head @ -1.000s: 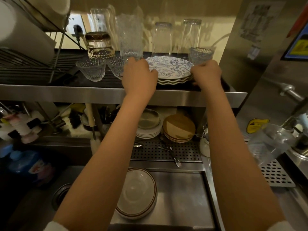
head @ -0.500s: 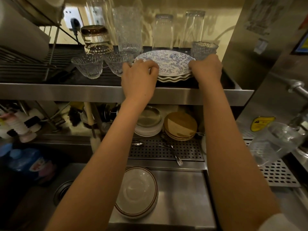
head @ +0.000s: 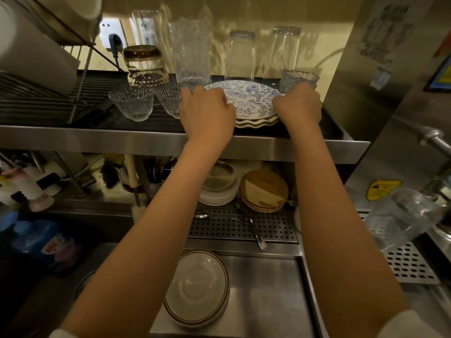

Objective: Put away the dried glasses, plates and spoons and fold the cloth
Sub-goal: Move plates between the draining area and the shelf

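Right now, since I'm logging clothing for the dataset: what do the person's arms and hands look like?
Both forearms are bare; a white left sleeve and white right sleeve start near the elbows. The left hand and right hand wear no gloves, and no watch or bracelet shows at either wrist.

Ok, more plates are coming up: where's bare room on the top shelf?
Bare mat right of the blue plate stack, to the shelf end, and a narrow strip before the glass bowls. Behind, upturned glasses crowd it.
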